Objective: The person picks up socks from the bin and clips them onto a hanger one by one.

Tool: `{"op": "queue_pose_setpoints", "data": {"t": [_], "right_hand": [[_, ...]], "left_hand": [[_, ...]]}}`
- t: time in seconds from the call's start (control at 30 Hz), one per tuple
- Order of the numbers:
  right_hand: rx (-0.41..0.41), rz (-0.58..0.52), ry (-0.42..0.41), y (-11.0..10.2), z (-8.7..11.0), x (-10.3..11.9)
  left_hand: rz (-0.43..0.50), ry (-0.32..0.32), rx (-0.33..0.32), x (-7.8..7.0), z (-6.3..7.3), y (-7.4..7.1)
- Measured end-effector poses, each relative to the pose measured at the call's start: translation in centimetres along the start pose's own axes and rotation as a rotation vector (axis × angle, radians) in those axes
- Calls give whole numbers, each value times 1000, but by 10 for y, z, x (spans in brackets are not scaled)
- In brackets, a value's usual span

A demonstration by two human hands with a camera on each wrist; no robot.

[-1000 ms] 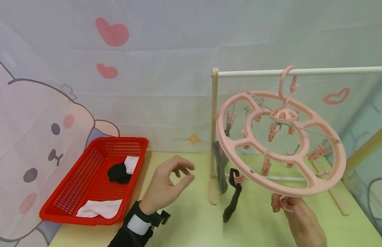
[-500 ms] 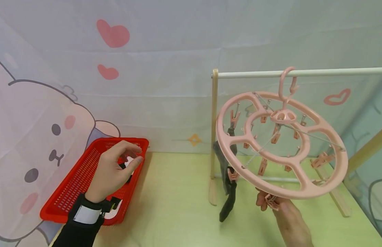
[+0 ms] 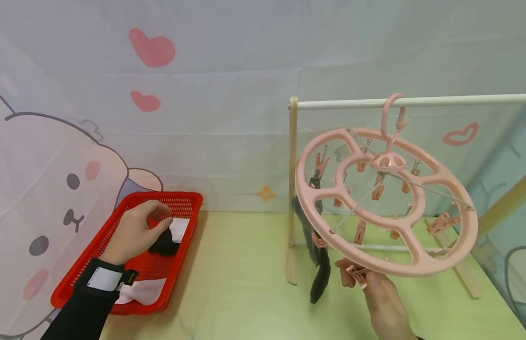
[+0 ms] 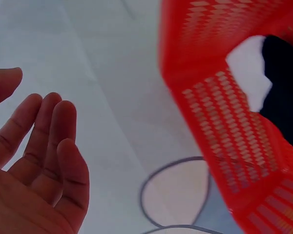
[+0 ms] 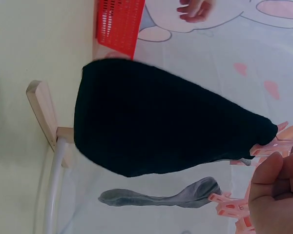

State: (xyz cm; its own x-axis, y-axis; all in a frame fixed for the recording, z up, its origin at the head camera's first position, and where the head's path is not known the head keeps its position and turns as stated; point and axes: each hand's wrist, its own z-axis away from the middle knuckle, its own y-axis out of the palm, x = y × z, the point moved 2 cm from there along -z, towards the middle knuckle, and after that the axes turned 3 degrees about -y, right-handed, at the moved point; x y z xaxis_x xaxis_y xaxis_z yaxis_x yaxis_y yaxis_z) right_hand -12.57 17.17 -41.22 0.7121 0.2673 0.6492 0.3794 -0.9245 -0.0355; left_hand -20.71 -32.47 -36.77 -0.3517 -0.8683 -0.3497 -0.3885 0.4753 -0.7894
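My left hand (image 3: pixel 137 233) is over the red basket (image 3: pixel 184 255), its fingers loosely bent and holding nothing; the left wrist view shows the bare palm and fingers (image 4: pixel 62 122). Close by in the basket lie a black sock (image 3: pixel 164 243) and a white one (image 3: pixel 178 230), with another white cloth (image 3: pixel 145 291) near the front. My right hand (image 3: pixel 382 297) pinches a pink clothespin (image 3: pixel 357 276) under the rim of a round pink drying hanger (image 3: pixel 311 203). A black sock (image 5: pixel 171 117) and a grey sock (image 5: pixel 158 196) hang from other clips on its left side.
The hanger hooks over a white rod (image 3: pixel 458 100) on a wooden stand (image 3: pixel 292 189). Several unused clips (image 3: pixel 360 231) dangle from its rings. Behind the pale green table (image 3: pixel 233 283) hangs a printed cloth backdrop (image 3: pixel 229 85).
My left hand has swung left from the table's middle to over the basket. My right hand has shifted left with the clothespin, and the hanger has turned slightly.
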Motion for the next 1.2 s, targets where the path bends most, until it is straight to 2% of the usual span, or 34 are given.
{"op": "queue_pose_setpoints", "data": {"t": [0.17, 0.33, 0.57, 0.73, 0.87, 0.97, 1.1, 1.2], "right_hand": [[-29, 30, 16, 2, 1, 2], [-30, 36, 4, 3, 3, 1], [-11, 37, -60, 4, 3, 1], [-4, 28, -82, 4, 1, 1], [-11, 29, -73, 5, 1, 2], [-20, 26, -76, 5, 1, 1], [-46, 11, -95, 6, 0, 0], [-64, -8, -117, 5, -1, -1]], "left_hand": [[-48, -109, 129, 36, -7, 10], [-95, -178, 219, 62, -12, 12], [-90, -230, 307, 82, -12, 19], [-101, -251, 354, 98, -8, 32], [-111, -286, 418, 104, -4, 41], [-115, -311, 467, 115, -1, 51], [-139, -323, 507, 130, 3, 65], [-154, -325, 537, 133, 4, 70]]}}
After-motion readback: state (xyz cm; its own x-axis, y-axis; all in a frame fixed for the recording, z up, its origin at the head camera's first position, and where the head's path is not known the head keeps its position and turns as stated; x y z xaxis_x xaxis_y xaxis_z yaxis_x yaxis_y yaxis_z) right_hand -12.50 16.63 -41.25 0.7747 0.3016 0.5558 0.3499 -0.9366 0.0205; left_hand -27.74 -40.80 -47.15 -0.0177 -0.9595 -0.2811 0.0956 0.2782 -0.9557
